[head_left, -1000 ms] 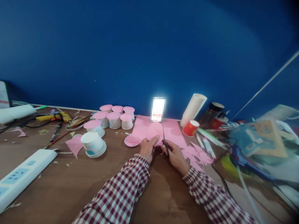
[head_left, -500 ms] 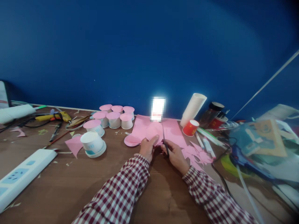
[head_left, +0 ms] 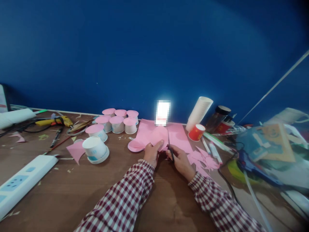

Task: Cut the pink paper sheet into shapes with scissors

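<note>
My left hand [head_left: 152, 152] pinches a piece of pink paper [head_left: 159, 136], its thumb lying on top. In my right hand [head_left: 181, 160] is a pair of scissors [head_left: 171, 153], blades pointing away from me along the paper's right edge. Behind both hands lies a larger pink sheet [head_left: 180, 137]. A rounded pink piece [head_left: 135, 146] rests just left of my left hand. Pink paper scraps [head_left: 204, 158] are heaped to the right of my right hand. My fingers hide the paper's near edge and part of the scissor handles.
Several paper cups topped with pink discs [head_left: 117, 120] stand at back left, near an upturned white cup [head_left: 95, 149]. A power strip [head_left: 26, 182] and yellow glue gun [head_left: 64, 121] lie left. Stacked cups [head_left: 200, 112], a red cup [head_left: 196, 132] and a blue glue gun [head_left: 256, 167] are right.
The view has shifted very slightly. Both hands, the paper and the scissors keep almost the same positions.
</note>
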Demonstrator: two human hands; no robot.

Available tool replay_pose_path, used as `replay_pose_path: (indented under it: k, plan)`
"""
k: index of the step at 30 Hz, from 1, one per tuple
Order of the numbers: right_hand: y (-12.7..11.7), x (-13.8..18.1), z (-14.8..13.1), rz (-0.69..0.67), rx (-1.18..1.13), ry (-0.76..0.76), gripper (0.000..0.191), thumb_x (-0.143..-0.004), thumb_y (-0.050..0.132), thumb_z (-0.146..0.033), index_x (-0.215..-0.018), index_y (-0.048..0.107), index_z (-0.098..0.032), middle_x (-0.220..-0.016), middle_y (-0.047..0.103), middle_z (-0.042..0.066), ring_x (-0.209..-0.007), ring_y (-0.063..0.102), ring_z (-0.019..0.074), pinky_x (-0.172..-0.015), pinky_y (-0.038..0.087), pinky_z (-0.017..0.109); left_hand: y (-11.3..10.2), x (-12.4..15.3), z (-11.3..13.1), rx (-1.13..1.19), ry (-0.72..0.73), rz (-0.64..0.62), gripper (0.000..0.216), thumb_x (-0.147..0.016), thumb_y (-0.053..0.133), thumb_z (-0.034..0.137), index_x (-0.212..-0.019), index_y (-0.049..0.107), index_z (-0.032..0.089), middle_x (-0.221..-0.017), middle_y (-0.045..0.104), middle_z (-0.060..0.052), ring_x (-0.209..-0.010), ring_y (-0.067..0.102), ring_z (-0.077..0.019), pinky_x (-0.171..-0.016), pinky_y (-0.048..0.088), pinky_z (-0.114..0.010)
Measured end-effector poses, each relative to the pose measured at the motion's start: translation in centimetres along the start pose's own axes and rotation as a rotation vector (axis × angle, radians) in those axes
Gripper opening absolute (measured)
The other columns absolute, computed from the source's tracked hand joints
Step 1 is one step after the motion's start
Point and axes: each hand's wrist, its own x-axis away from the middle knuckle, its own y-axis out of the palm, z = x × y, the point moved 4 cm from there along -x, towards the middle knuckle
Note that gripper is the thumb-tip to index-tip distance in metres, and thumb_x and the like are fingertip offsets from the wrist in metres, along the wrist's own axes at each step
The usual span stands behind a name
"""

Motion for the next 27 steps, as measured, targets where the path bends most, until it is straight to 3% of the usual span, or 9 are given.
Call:
replay_pose_path:
  k: [16,27]
  plan:
    - [0.09,0.04,-0.27,-0.015,-0.015,-0.017,0.026,-0.082,0.058,-0.035,-0.100,0.062,-0.017,-0.067,0.052,-0.001,-0.060,0.046,0.0135,-0.055,0.039,0.024,0.08,0.15,0.00,0.012,-0.006,0.003,0.032,-0.054,0.080,0.025,-0.076,0.063,0.010,-0.068,0.066,-0.004,-0.058,0.061,-0.0137,-0.054,0.049,-0.025]
    - [0.12,0.00,-0.18,-0.018,-0.007,-0.012,0.031,-0.082,0.057,-0.040,-0.101,0.062,-0.016,-0.065,0.052,-0.001,-0.058,0.045,0.0129,-0.053,0.038,0.023,0.16,0.22,0.14,0.005,-0.007,0.009,0.032,-0.053,0.081,0.024,-0.075,0.062,0.010,-0.065,0.065,-0.003,-0.057,0.060,-0.0134,-0.053,0.049,-0.025]
